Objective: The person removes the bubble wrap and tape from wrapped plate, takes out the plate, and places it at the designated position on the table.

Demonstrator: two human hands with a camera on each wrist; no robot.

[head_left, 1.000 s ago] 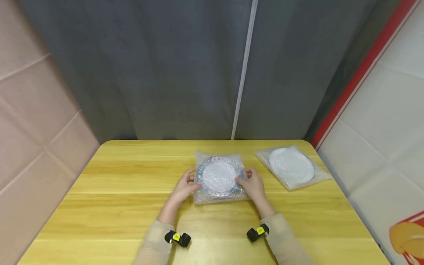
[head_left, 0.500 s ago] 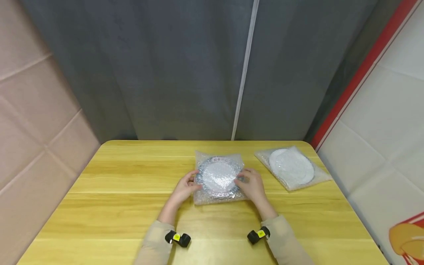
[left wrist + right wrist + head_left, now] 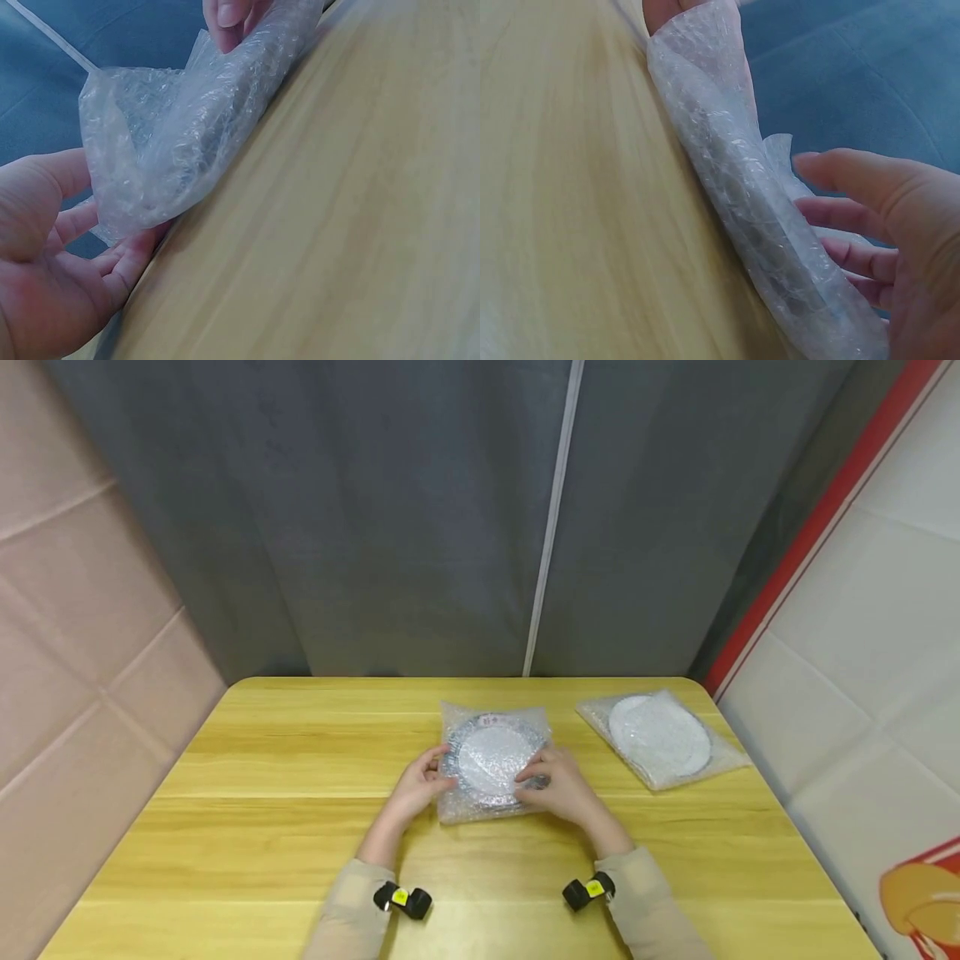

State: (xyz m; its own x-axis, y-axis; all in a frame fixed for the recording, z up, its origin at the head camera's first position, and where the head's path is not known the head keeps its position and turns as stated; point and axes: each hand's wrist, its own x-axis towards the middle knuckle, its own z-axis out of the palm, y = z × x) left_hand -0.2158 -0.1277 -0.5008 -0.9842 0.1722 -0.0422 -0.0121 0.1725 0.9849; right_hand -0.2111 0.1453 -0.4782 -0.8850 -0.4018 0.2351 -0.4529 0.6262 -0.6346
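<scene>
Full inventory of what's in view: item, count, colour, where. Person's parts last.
Central bubble-wrapped plate: 1, white with patterned blue-grey rim, mid-table
Second bubble-wrapped plate: 1, white with darker rim, table's far right
Wood-grain table: 1, yellow, below everything
Curtain: 1, dark grey, behind table
Strip: 1, whitish, running down the curtain
Left panel: 1, pinkish beige
Right panel: 1, white with red band and orange print
Wrist cameras: 2, black with yellow labels, one per sleeve
Sleeves: 2, beige, on forearms
Left hand: 1, bare, at central plate's left edge
Right hand: 1, bare, at its right side
</scene>
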